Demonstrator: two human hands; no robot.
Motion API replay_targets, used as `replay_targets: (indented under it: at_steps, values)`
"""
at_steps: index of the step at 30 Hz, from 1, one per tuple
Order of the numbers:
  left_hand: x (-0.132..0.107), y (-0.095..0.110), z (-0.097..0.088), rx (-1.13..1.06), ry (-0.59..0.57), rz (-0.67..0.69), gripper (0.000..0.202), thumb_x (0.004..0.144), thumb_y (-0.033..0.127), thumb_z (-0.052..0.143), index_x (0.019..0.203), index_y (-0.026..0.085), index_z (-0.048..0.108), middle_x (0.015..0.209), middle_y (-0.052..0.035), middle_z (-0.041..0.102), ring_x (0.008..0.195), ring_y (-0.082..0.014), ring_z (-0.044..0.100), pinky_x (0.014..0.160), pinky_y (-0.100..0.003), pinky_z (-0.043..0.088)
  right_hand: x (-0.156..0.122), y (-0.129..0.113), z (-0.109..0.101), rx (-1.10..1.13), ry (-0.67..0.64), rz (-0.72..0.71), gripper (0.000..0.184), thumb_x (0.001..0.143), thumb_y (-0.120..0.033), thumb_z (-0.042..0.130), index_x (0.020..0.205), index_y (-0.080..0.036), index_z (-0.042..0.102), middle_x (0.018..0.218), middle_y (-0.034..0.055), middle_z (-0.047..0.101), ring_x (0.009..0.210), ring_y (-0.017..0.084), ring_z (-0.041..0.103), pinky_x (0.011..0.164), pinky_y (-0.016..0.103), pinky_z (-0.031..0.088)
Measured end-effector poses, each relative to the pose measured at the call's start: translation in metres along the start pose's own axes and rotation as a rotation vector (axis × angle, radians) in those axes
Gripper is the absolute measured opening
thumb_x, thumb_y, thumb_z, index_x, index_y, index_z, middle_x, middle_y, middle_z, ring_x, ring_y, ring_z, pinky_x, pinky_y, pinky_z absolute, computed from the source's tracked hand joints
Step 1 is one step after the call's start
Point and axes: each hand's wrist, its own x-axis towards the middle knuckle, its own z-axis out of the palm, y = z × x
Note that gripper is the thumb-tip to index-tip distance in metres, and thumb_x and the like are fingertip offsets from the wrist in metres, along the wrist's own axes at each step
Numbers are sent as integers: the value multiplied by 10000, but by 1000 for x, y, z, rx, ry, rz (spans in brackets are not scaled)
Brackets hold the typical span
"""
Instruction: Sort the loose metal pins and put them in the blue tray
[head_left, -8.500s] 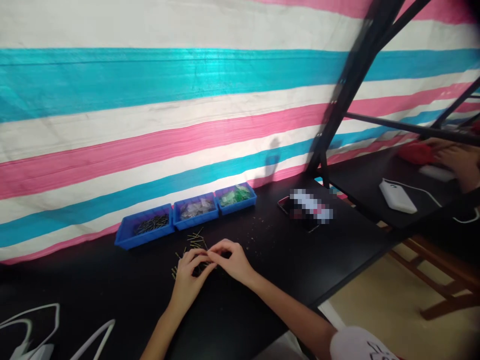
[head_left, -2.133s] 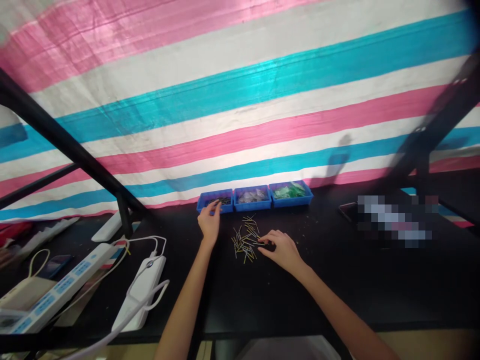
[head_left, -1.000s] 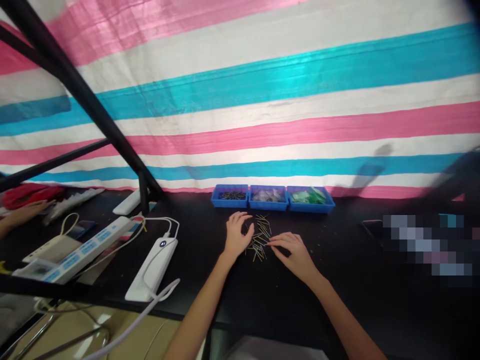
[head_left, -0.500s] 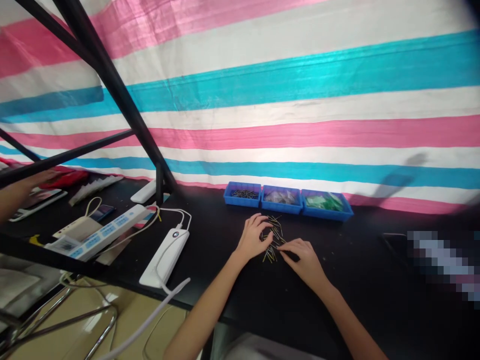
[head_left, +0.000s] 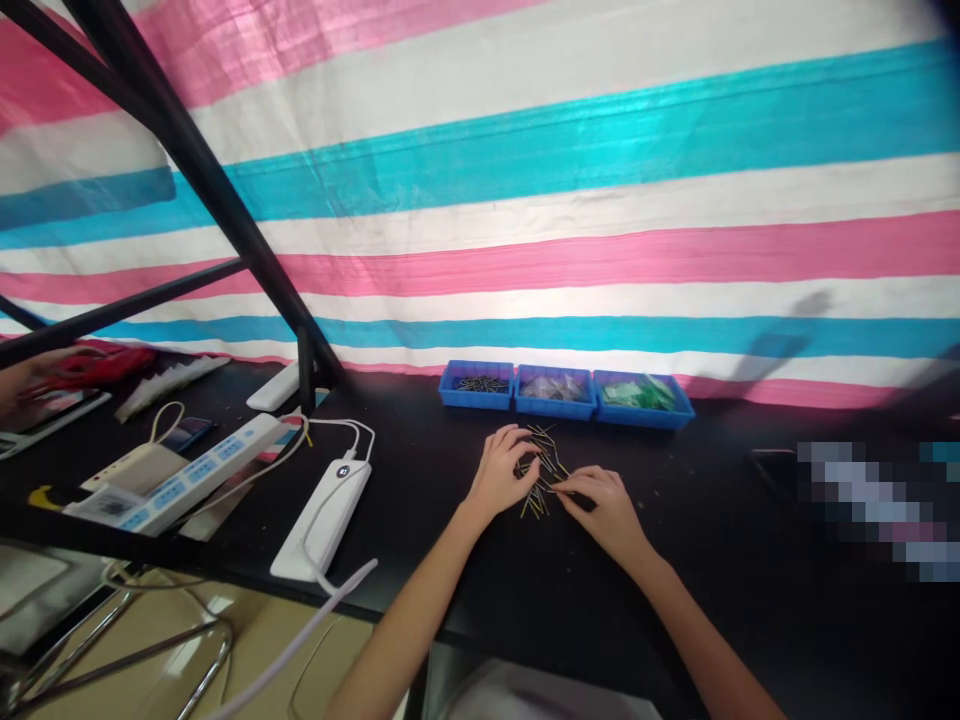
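A loose heap of thin metal pins (head_left: 541, 468) lies on the black table (head_left: 465, 600). My left hand (head_left: 501, 470) rests on the heap's left side with fingers curled over the pins. My right hand (head_left: 604, 500) sits at the heap's right edge, thumb and forefinger pinched on a pin. Behind the heap stand three blue trays: the left tray (head_left: 477, 384) holds dark pins, the middle tray (head_left: 555, 390) holds clear pieces, the right tray (head_left: 642, 396) holds green pieces.
A white power bank (head_left: 321, 520) with a cable lies at my left, beside a white power strip (head_left: 187, 486). A black frame post (head_left: 225, 210) slants up at the left. Another person's hand (head_left: 22, 370) shows at the far left. A striped tarp hangs behind.
My left hand came back from the left tray to the pin heap. Both hands now work close together on the pins. The camera has swung left.
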Motion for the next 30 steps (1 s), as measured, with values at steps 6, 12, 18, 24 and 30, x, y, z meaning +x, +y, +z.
replay_targets:
  at_steps: [6, 12, 18, 24, 30]
  values:
    - [1, 2, 1, 4, -5, 16, 164, 792, 211, 501, 906, 222, 618, 1081, -59, 588, 1146, -217, 436, 942, -399, 349, 1, -2, -3, 2, 20, 57, 144, 764, -240, 571, 855, -263, 681, 749, 4, 673, 743, 179, 586, 722, 330, 381]
    - [0, 7, 1, -4, -43, 40, 166, 801, 225, 491, 899, 225, 626, 1074, -61, 590, 1133, -214, 450, 918, -384, 366, 1, 0, -2, 48, 79, 113, 184, 806, -312, 520, 900, -254, 668, 794, 27, 680, 731, 193, 585, 716, 337, 386]
    - [-1, 14, 0, -14, -79, 94, 161, 807, 230, 486, 844, 228, 642, 1064, -58, 597, 1120, -210, 465, 919, -380, 366, 2, 1, -4, 38, 197, 167, 192, 814, -347, 518, 848, -252, 681, 797, 28, 687, 710, 192, 582, 774, 357, 351]
    - [-5, 17, 6, -26, -125, 112, 158, 805, 231, 486, 813, 213, 643, 1042, -60, 596, 1085, -198, 484, 897, -357, 372, 2, -1, -9, 37, 251, 216, 203, 833, -270, 482, 936, -248, 656, 863, 25, 664, 708, 180, 544, 770, 343, 349]
    - [-5, 15, 8, -65, -152, 78, 152, 804, 254, 516, 841, 231, 661, 1041, -50, 596, 1049, -193, 500, 873, -356, 377, 3, -1, -8, 53, 245, 206, 271, 868, -249, 410, 1002, -264, 645, 888, 40, 623, 776, 184, 550, 765, 333, 363]
